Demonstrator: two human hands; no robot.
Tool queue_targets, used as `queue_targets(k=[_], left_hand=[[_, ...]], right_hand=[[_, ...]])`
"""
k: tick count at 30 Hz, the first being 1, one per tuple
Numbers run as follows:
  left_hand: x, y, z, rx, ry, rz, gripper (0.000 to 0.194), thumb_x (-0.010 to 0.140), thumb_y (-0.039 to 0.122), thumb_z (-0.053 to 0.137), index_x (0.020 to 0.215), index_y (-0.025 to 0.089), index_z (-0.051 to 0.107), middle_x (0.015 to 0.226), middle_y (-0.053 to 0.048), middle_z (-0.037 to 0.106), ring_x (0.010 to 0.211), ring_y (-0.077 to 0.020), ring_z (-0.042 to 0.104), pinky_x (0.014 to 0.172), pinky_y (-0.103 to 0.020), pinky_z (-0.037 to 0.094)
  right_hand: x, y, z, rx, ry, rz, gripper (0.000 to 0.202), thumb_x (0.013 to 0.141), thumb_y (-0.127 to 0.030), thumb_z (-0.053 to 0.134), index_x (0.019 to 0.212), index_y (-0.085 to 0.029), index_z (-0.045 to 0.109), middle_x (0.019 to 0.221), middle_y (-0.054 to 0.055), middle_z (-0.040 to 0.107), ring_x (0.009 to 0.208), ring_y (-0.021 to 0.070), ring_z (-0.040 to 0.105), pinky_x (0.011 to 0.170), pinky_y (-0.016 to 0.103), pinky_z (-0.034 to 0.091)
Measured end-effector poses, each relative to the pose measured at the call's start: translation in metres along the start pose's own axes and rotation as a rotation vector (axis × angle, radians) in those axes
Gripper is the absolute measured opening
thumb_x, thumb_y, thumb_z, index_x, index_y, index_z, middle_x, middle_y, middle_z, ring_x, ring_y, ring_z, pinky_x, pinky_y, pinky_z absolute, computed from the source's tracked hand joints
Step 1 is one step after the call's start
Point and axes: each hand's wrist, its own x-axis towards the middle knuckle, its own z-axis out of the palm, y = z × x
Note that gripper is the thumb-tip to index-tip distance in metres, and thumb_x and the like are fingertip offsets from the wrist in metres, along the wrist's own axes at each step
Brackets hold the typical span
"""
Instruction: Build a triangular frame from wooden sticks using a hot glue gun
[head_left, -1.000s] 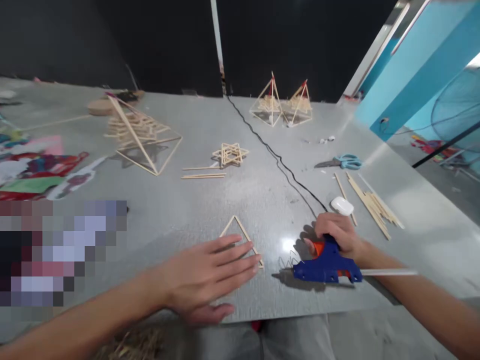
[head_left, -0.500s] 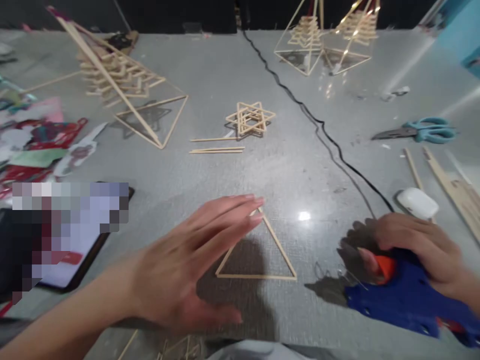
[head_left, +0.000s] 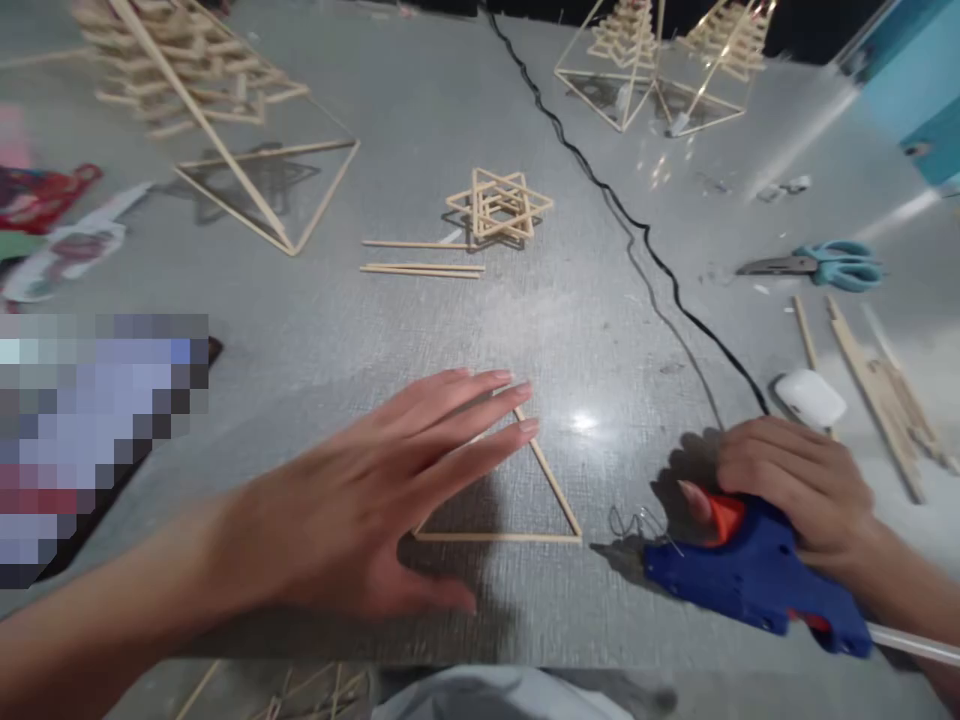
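A triangle of thin wooden sticks (head_left: 499,538) lies flat on the grey table, its base toward me. My left hand (head_left: 405,480) hovers over or rests on its left side, fingers spread and thumb apart, gripping nothing; it covers most of that side and the top corner. My right hand (head_left: 799,480) is wrapped around the handle of a blue hot glue gun (head_left: 727,570) with an orange trigger. The gun lies on its side, nozzle pointing left, a short gap from the triangle's right corner. Thin glue strings (head_left: 637,522) curl near the nozzle, and a clear glue stick (head_left: 911,640) protrudes from the back.
A stick star (head_left: 502,208) and several loose sticks (head_left: 424,268) lie farther back. Stick pyramids (head_left: 292,235) stand far left and far right. A black cord (head_left: 645,230) crosses the table. Scissors (head_left: 847,265), a white case (head_left: 810,397) and a phone (head_left: 112,430) lie around.
The glue gun in my right hand has come a little closer to the triangle. My left hand has shifted slightly rightward, fingers more spread. The whole view has also shifted.
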Motion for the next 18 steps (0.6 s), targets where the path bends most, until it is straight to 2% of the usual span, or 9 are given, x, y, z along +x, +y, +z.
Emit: queue_targets(k=[3,5,8,11,13,18], left_hand=[[-0.0003,-0.0013,0.0003,0.035,0.051,0.013,0.104,0.099,0.063,0.075,0.175,0.015,0.023,0.176,-0.022,0.040,0.166,-0.0441,0.032,0.136,-0.067,0.029],[0.0001,-0.0036,-0.0018,0.039,0.086,0.013,0.095,0.100,0.066,0.070,0.171,0.016,0.033,0.173,-0.021,0.044,0.162,-0.0438,0.039,0.135,-0.066,0.031],[0.0006,-0.0066,-0.0057,0.062,0.124,0.039,0.070,0.103,0.061,0.068,0.157,0.019,0.053,0.170,-0.018,0.050,0.157,-0.0411,0.048,0.133,-0.065,0.037],[0.0010,-0.0071,-0.0066,0.093,0.116,0.101,0.052,0.105,0.054,0.066,0.145,0.020,0.062,0.170,-0.016,0.051,0.157,-0.0365,0.048,0.134,-0.059,0.035],[0.0013,-0.0065,-0.0048,0.102,0.088,0.119,0.051,0.105,0.053,0.064,0.143,0.019,0.063,0.171,-0.018,0.049,0.160,-0.0355,0.044,0.136,-0.058,0.032],[0.0028,-0.0050,0.0020,0.068,0.029,0.116,0.059,0.100,0.058,0.069,0.146,0.021,0.063,0.177,-0.020,0.039,0.164,-0.0392,0.038,0.133,-0.065,0.034]], right_hand=[[0.0023,-0.0004,0.0001,-0.006,0.011,0.018,0.013,0.098,-0.013,0.066,0.095,-0.025,0.061,0.081,0.002,0.063,0.073,0.0210,0.063,0.069,0.039,0.058],[0.0018,0.0004,-0.0001,-0.013,0.006,0.017,0.012,0.099,-0.016,0.065,0.094,-0.026,0.061,0.080,0.002,0.063,0.073,0.0208,0.063,0.069,0.038,0.058],[0.0006,0.0015,0.0002,-0.008,0.003,0.000,0.011,0.100,-0.016,0.064,0.093,-0.024,0.062,0.081,0.003,0.062,0.074,0.0213,0.063,0.069,0.038,0.057],[0.0007,0.0014,0.0008,0.008,0.007,0.007,0.013,0.099,-0.012,0.064,0.094,-0.024,0.061,0.081,0.003,0.062,0.074,0.0210,0.062,0.068,0.037,0.056],[0.0014,0.0012,0.0008,0.014,-0.003,0.005,0.014,0.098,-0.011,0.064,0.094,-0.024,0.061,0.082,0.003,0.062,0.075,0.0211,0.062,0.069,0.038,0.056],[0.0052,0.0002,-0.0009,-0.004,-0.020,-0.021,0.013,0.100,-0.012,0.061,0.094,-0.023,0.061,0.080,0.003,0.062,0.074,0.0210,0.060,0.072,0.038,0.055]])
